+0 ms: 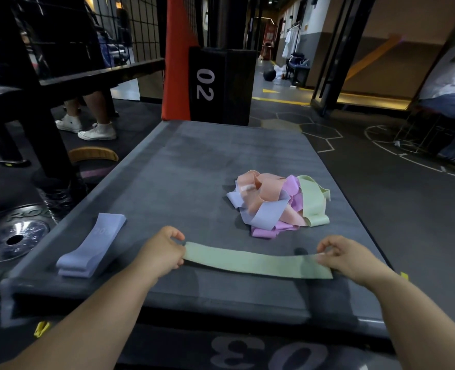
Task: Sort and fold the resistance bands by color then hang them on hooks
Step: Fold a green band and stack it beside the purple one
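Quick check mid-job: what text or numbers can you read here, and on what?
"02", white, sideways, on the tall black padded box.
"03", upside down, on the black panel nearest the camera.
"20", faint, on the folded lilac resistance band; anything more is blurred.
Raised letters on the black weight plate: too blurred to read.

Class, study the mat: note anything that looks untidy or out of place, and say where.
The tangled pile of bands right of centre mixes peach, pink, lavender and green, unsorted. The folded lavender bands at left lie neat.
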### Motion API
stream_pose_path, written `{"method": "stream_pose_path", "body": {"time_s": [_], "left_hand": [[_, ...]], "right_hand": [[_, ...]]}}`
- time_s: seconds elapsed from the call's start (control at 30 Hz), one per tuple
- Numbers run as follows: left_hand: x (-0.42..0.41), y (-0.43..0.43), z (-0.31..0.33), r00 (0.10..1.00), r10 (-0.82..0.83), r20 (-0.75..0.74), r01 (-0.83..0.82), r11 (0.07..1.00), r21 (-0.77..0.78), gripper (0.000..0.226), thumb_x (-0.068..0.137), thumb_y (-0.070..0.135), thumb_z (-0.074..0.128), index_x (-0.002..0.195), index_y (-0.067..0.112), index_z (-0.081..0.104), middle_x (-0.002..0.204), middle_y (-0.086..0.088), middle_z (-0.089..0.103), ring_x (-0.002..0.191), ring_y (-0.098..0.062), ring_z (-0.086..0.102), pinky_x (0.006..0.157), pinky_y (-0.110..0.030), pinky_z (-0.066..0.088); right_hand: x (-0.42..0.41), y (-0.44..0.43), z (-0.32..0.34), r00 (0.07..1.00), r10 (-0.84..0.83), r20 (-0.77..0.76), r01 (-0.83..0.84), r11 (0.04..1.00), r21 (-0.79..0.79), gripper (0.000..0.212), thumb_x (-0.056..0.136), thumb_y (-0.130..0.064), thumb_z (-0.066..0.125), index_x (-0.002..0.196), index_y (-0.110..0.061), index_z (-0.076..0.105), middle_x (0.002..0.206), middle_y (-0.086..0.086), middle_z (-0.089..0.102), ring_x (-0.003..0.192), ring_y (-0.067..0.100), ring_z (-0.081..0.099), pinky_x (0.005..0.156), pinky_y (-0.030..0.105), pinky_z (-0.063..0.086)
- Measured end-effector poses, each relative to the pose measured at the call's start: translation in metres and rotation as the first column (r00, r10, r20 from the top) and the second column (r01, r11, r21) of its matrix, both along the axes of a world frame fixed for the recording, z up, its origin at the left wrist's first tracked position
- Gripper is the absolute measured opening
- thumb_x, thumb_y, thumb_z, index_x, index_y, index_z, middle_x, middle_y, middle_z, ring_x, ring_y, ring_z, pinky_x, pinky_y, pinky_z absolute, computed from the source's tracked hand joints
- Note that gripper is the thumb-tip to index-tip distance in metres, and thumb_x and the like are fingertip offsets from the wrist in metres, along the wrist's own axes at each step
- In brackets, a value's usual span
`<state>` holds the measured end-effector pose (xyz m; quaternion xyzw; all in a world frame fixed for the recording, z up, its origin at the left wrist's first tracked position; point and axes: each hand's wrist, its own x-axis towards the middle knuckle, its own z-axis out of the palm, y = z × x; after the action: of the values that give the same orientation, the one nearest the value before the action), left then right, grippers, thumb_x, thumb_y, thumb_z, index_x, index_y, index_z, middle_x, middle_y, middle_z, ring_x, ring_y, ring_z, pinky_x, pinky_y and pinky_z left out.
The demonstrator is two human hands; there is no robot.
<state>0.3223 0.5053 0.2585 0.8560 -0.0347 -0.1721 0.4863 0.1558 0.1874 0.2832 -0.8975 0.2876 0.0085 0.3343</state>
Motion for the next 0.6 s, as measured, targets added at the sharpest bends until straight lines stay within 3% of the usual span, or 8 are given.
{"method": "stream_pose_path", "body": {"time_s": [0.07,0.23,0.4,0.6], "left_hand": [[0.000,0.002,0.001,1.000,-0.028,0.002,0.028,0.999,0.040,0.019,0.085,0.003,0.050,0.092,0.020,0.051,0.070,-0.010,0.063,0.059,-0.018,0.058,0.056,-0.025,0.049],[-0.001,0.005,0.001,0.996,-0.079,0.035,0.071,0.978,0.199,0.012,0.083,0.016,0.055,0.088,0.023,0.048,0.070,-0.005,0.070,0.067,-0.021,0.065,0.079,-0.033,0.056],[0.003,0.004,-0.001,0.994,-0.091,0.052,0.074,0.960,0.271,0.021,0.079,0.034,0.064,0.088,0.024,0.049,0.074,-0.001,0.068,0.074,-0.023,0.066,0.078,-0.033,0.055],[0.011,0.007,-0.008,0.993,-0.112,0.044,0.096,0.957,0.274,0.025,0.068,0.021,0.065,0.085,0.024,0.046,0.079,-0.005,0.067,0.072,-0.025,0.068,0.074,-0.041,0.059]], "right_hand": [[0.001,0.000,-0.002,0.996,0.026,-0.082,-0.030,0.998,-0.053,0.014,0.082,-0.026,0.073,0.087,-0.025,0.060,0.079,0.002,0.064,0.066,0.016,0.057,0.066,0.029,0.046],[0.001,0.004,-0.001,0.993,0.034,-0.109,-0.050,0.989,-0.139,0.015,0.083,-0.032,0.071,0.091,-0.029,0.059,0.088,-0.002,0.065,0.077,0.012,0.059,0.065,0.024,0.042],[0.003,0.005,-0.002,0.992,0.033,-0.123,-0.051,0.988,-0.144,0.020,0.085,-0.032,0.068,0.101,-0.028,0.058,0.085,-0.007,0.062,0.067,0.004,0.053,0.059,0.021,0.038],[0.004,0.002,-0.001,0.996,-0.007,-0.084,-0.005,0.990,-0.141,0.018,0.083,-0.022,0.071,0.098,-0.026,0.060,0.083,-0.005,0.062,0.074,0.008,0.056,0.058,0.018,0.038]]}}
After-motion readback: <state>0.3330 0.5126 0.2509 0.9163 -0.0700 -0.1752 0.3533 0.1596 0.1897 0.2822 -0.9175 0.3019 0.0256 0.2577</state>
